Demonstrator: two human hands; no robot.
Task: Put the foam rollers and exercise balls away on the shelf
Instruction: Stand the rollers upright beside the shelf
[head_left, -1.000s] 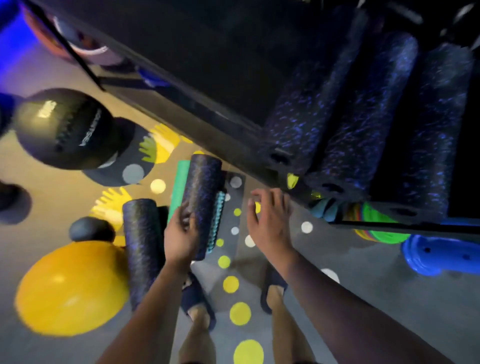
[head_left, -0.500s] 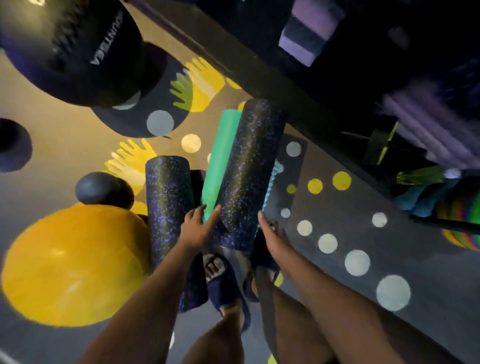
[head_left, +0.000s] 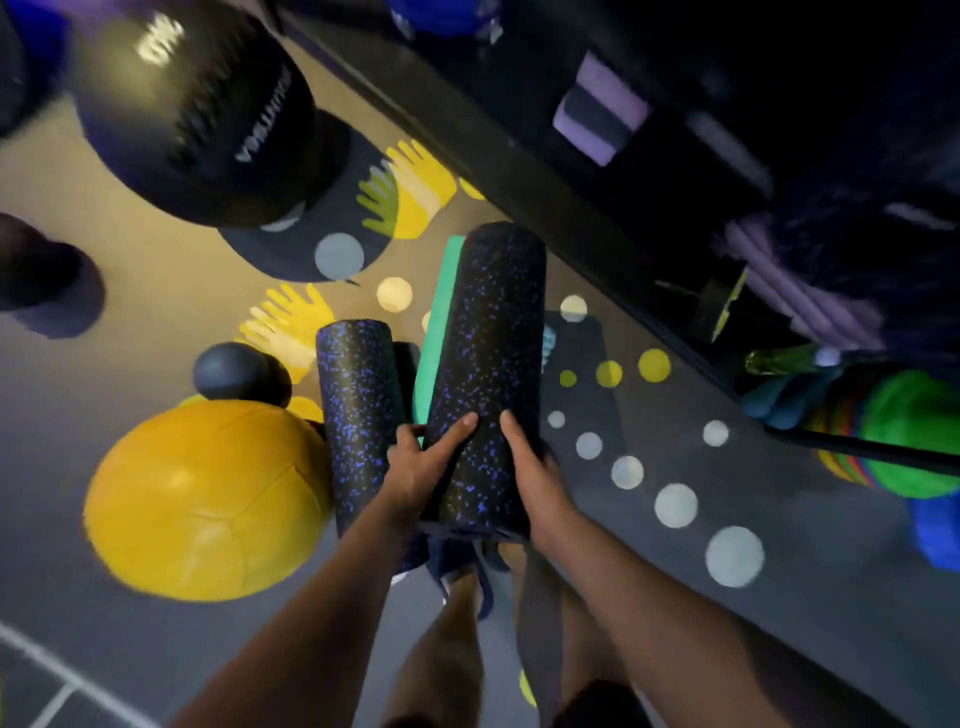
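A long black foam roller with blue speckles (head_left: 483, 364) is held near its lower end by both hands. My left hand (head_left: 421, 467) grips its left side with the thumb across the top. My right hand (head_left: 535, 478) clasps its right side. A second speckled roller (head_left: 358, 415) lies on the floor just left of it, and a green roller (head_left: 441, 322) lies beneath. A yellow exercise ball (head_left: 208, 499), a small dark ball (head_left: 234, 371) and a large black ball (head_left: 197, 114) sit to the left. The dark shelf (head_left: 519, 171) runs diagonally along the upper right.
Another dark ball (head_left: 41, 270) sits at the left edge. Purple blocks (head_left: 602, 114) and purple mats (head_left: 800, 291) rest in the shelf. Green and rainbow-coloured gear (head_left: 904, 431) and a blue item (head_left: 935, 530) lie at the right. My feet in dark slippers (head_left: 462, 571) stand below the roller.
My right hand came down from the shelf edge and took hold of the speckled roller's right side. The roller has been lifted up toward me. The view swung down away from the shelf.
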